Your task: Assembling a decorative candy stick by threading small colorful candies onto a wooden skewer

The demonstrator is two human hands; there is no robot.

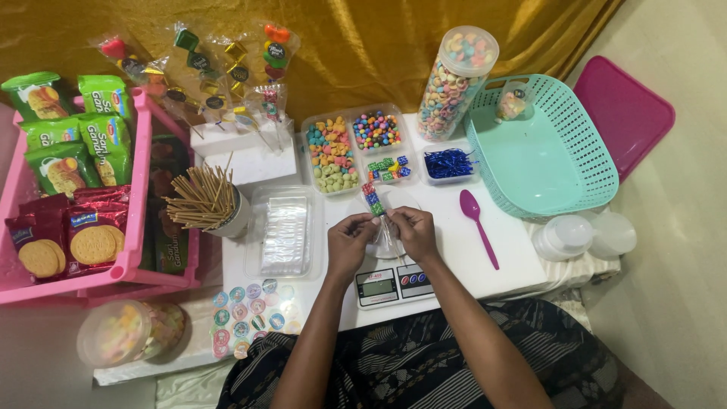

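Skewer (376, 206) between both hands' grip.

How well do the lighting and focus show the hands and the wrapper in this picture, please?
Head view: even, soft light, faint shadows; the left hand and right hand are fairly sharp, but the clear wrapper nearly vanishes against the white table; glare on the bags; edges bend slightly.

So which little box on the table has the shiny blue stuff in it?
The small clear tub beside the mint basket, right of the candy trays. It holds only shiny blue strands; the other compartments hold mixed-colour candies.
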